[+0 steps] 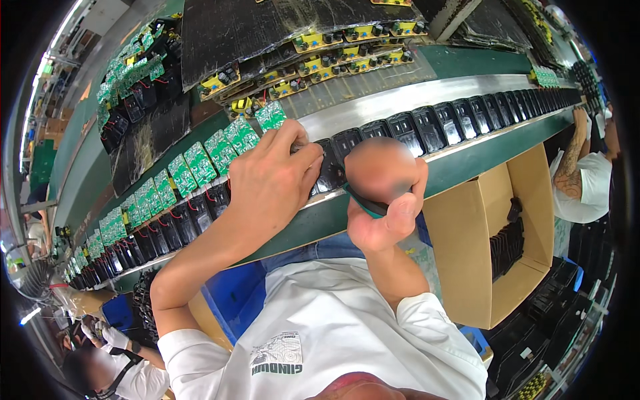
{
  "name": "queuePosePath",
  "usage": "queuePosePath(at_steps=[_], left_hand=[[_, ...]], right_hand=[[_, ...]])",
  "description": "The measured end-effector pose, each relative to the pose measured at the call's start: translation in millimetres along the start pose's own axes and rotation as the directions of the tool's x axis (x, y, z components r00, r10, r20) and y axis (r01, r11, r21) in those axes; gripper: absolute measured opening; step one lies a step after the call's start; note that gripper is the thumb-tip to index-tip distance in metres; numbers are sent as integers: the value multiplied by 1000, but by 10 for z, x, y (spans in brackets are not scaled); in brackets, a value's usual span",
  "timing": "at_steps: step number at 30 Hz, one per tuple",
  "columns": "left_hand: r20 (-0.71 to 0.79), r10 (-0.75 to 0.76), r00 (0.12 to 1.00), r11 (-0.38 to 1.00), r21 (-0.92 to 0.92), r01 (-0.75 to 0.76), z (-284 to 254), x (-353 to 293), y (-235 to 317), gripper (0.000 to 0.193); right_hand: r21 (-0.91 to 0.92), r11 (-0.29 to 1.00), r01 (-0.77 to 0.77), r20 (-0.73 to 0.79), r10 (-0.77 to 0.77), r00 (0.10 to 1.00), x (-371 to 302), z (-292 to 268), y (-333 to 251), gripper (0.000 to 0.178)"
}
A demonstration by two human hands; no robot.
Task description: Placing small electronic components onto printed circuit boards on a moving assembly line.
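A long row of glossy black plastic casings point(430, 130) curves across the bench in front of me. My left hand point(270, 177) rests over the row with its fingers curled down against a casing; what its fingertips hold, if anything, is hidden. Just beyond it lies a green circuit board point(271, 116). To the left, more green circuit boards point(199, 164) sit along the casings, with red wires between them. My right hand point(389, 223) is raised above the row's near edge, wrapped round an object with a dark green edge point(368, 203); a blurred patch hides most of it.
Black sheets point(247, 33) stacked with yellow-and-black components point(327, 67) lie beyond the row. An open cardboard box point(460, 250) with black parts stands at the near right. A blue bin point(233, 293) is by my left side. Other people work at the far right and lower left.
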State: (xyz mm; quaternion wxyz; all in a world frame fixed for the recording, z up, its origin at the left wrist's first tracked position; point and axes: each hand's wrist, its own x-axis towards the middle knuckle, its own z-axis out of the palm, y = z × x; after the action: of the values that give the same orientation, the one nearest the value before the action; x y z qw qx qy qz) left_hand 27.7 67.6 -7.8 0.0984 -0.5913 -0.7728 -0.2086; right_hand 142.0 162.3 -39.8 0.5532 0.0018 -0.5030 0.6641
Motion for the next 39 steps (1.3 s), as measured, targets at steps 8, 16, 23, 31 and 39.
queuePosePath(at_steps=[8, 16, 23, 31, 39], left_hand=[[73, -29, 997, 999, 46, 26, -44, 51, 4, 6], [152, -36, 988, 994, 104, 21, -39, 141, 25, 5], [188, -69, 980, 989, 142, 43, -40, 154, 45, 6], [163, -33, 986, 990, 144, 10, 13, 162, 7, 8], [372, 131, 919, 986, 46, -159, -206, 530, -98, 17]], right_hand=[[-13, 1000, -12, 7, 12, 1000, 3, 12, 1, 30], [10, 1000, -17, -2, 17, 1000, 56, 1, 28, 30], [-35, 988, -151, -32, 150, 988, 269, 85, 148, 22], [36, 993, -110, 13, 110, 994, 279, 93, 154, 7], [120, 989, -82, 25, 80, 997, 191, 57, 68, 22]])
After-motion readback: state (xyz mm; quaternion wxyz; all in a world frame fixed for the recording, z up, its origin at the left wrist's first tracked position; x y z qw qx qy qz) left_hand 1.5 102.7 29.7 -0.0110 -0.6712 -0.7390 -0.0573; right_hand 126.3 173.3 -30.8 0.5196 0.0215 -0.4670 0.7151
